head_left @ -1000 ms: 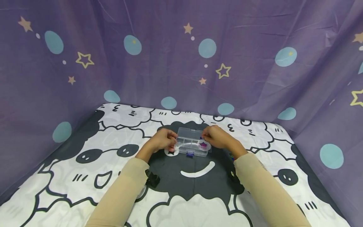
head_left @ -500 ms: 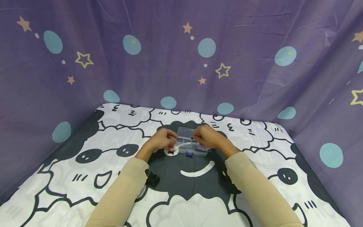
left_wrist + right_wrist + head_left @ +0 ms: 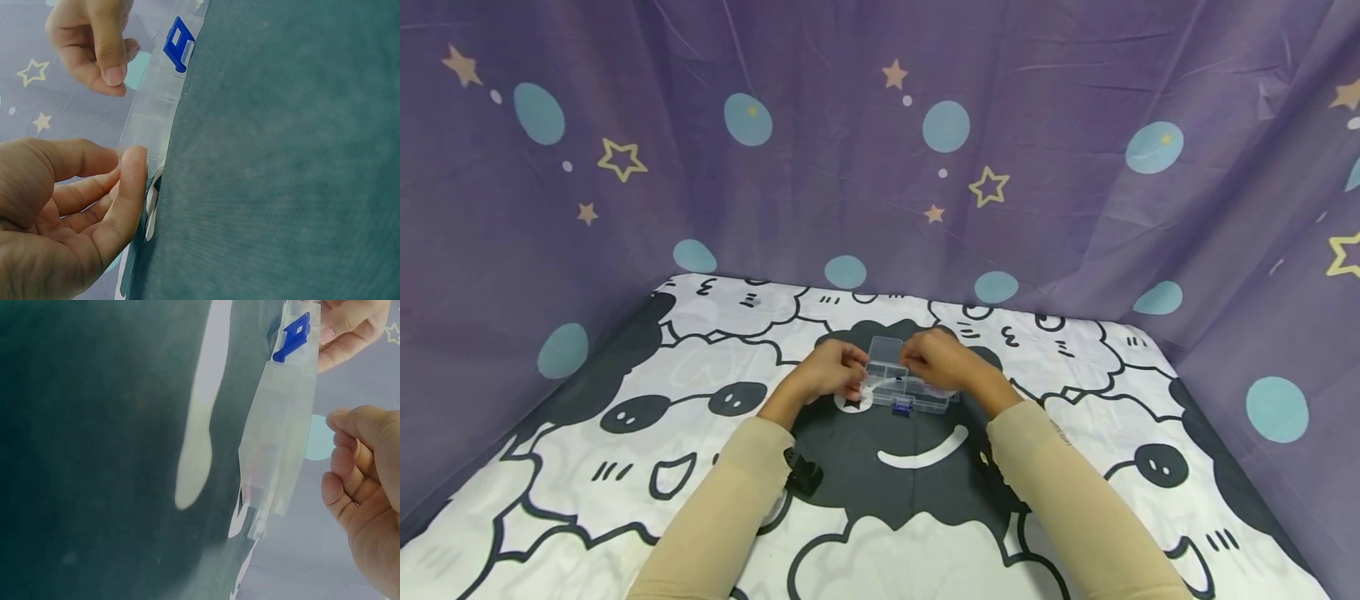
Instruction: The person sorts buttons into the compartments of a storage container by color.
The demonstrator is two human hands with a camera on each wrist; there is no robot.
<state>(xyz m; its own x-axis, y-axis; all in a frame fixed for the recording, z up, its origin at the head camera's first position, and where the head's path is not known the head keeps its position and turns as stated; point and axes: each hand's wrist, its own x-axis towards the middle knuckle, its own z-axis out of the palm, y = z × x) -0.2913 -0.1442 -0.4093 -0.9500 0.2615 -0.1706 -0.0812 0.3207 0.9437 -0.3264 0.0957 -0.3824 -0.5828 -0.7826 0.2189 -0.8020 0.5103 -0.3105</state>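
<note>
A clear plastic compartment box (image 3: pixel 917 402) with a blue latch (image 3: pixel 179 44) lies on the cloth, its lid (image 3: pixel 886 350) raised at the back. My left hand (image 3: pixel 829 370) pinches the box's left end between thumb and fingers. Over the middle compartments hovers my right hand (image 3: pixel 942 360), its fingers loosely curled and thumb close to the index fingertip. Nothing shows between those fingertips in the right wrist view. A tiny dark piece (image 3: pixel 898 378) appears just below them, over a compartment. Part of the box's right side is hidden behind the right hand.
The box stands on the dark face of a printed sheep cloth (image 3: pixel 880 483), with white shapes on it. A small black device (image 3: pixel 805 475) sits by my left sleeve cuff. Behind the table hangs a purple curtain (image 3: pixel 850 200) with stars and blue ovals.
My right hand has moved left from the box's right side to over the middle compartments. The small blue piece at its fingertips has dropped below them. The left hand has stayed put.
</note>
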